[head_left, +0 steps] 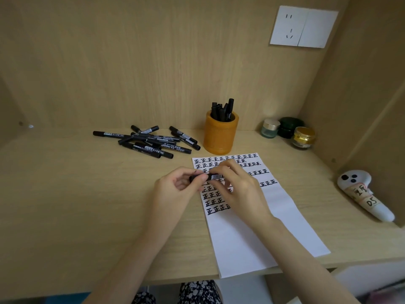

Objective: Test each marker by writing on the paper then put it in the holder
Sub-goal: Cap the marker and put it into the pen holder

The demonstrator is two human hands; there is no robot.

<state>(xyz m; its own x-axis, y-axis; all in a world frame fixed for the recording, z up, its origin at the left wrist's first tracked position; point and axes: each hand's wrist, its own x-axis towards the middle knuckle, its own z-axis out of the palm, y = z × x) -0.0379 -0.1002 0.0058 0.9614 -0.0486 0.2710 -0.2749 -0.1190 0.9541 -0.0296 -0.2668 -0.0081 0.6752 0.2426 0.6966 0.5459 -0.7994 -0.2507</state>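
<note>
At frame centre each grip, left hand (175,183) and right hand (238,185), pinches 1 end of the marker (211,177) (capping or uncapping, unclear); better to move straight along its barrel.

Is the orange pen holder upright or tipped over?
Upright: the orange cylindrical holder stands on its base, black markers sticking up from it.

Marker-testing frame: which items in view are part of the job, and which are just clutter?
Job: marker, pinched by left hand and right hand; paper; orange holder with markers already in it; loose marker pile.

Clutter: three small jars; white controller with a taped label; wall socket.
</note>
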